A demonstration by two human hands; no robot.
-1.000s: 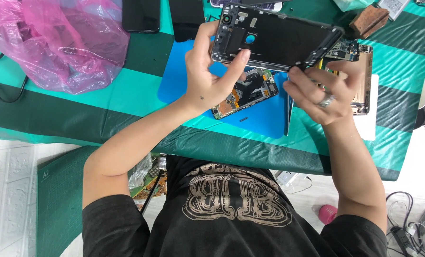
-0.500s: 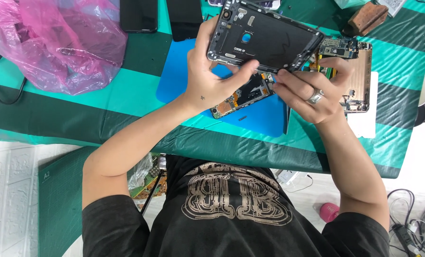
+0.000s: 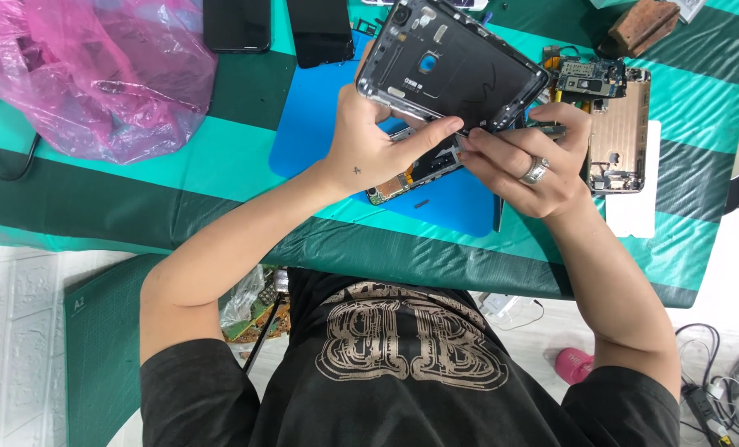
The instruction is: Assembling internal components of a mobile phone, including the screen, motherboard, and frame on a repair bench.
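Green-and-teal striped cloth (image 3: 220, 174) over table, blue mat (image 3: 320, 124) at centre. Left hand (image 3: 369, 141): fingers curled, clamped on black phone frame (image 3: 456, 62), thumb along its lower edge; frame tilted, raised above mat. Right hand (image 3: 522, 161), ring on 1 finger: fingertips pinched at frame's lower-right edge. Circuit board (image 3: 411, 170) on mat beneath. Gold phone shell (image 3: 618, 136) right, pink bag (image 3: 96, 74) far left.

A black phone frame (image 3: 456, 70), its bare inner side up with a small blue square part near its middle, is held tilted above the blue mat's (image 3: 311, 124) far edge. Beneath it a stripped circuit assembly (image 3: 411, 170) lies flat on the mat.
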